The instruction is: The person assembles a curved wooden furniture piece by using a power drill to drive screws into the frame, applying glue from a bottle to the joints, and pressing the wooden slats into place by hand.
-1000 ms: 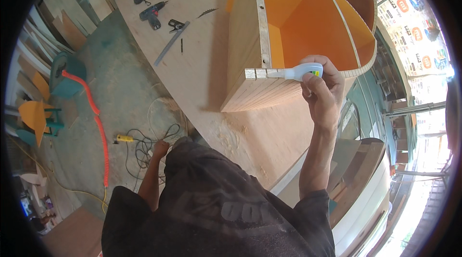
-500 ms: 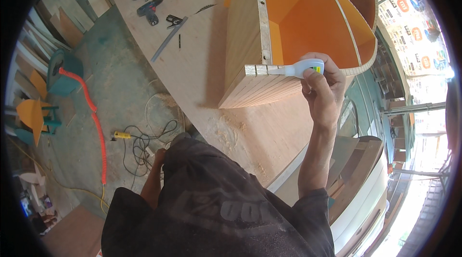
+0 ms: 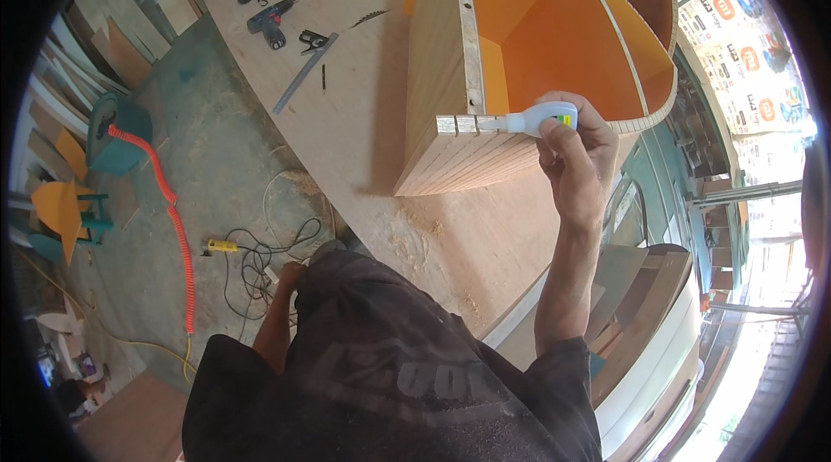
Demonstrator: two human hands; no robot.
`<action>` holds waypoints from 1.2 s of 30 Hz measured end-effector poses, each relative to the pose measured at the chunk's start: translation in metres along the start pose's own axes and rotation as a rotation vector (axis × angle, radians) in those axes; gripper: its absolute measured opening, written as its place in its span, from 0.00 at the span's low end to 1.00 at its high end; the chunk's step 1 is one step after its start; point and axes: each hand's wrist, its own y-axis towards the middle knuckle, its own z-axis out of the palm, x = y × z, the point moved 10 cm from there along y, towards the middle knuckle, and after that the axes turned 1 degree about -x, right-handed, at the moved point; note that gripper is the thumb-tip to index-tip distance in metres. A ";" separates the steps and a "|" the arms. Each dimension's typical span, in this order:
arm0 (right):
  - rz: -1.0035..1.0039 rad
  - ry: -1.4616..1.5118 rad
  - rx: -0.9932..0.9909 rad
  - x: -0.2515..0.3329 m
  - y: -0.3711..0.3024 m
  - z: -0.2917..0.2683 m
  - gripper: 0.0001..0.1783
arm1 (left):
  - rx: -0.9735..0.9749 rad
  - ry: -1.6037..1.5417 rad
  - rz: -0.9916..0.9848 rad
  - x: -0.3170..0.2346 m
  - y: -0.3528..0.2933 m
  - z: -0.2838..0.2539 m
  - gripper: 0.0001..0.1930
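Observation:
My right hand (image 3: pixel 578 146) pinches a small white squeeze bottle (image 3: pixel 552 118), which looks like a glue bottle. The bottle lies nearly level, its narrow nozzle pointing left along the slotted near edge of a curved wooden cabinet (image 3: pixel 437 72). Dark cuts run side by side across that edge and down the cabinet's outer face. The inside of the cabinet is orange, with a pale strip along its rim. Down by my body hangs my left hand (image 3: pixel 294 273), its fingers mostly hidden behind my dark shirt.
The cabinet stands on a plywood table (image 3: pixel 346 142) strewn with sawdust. Left of it lie a drill (image 3: pixel 273 20), a combination square (image 3: pixel 305 72) and a thin dark strip (image 3: pixel 324 77). A red coiled hose (image 3: pixel 180 237) and a tangled black cable (image 3: pixel 251 267) lie on the floor side.
The picture has shifted very slightly. My right hand keeps the bottle at nearly the same place along the slotted edge, now held a little more level.

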 end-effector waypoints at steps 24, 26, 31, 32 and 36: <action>-0.176 0.113 -0.048 0.003 -0.028 -0.012 0.11 | 0.188 0.098 -0.051 -0.018 0.003 0.000 0.11; -0.212 0.091 -0.075 0.002 -0.038 -0.012 0.11 | 0.177 0.023 -0.139 -0.006 0.002 0.002 0.12; -0.245 0.031 -0.189 -0.002 -0.076 -0.004 0.12 | 0.195 -0.066 -0.201 -0.005 -0.007 0.003 0.16; -0.268 0.010 -0.211 -0.005 -0.085 -0.001 0.13 | 0.199 -0.079 -0.204 -0.005 -0.008 0.002 0.16; -0.345 -0.102 -0.261 -0.020 -0.108 0.002 0.15 | 0.111 -0.097 -0.134 -0.010 -0.007 -0.001 0.16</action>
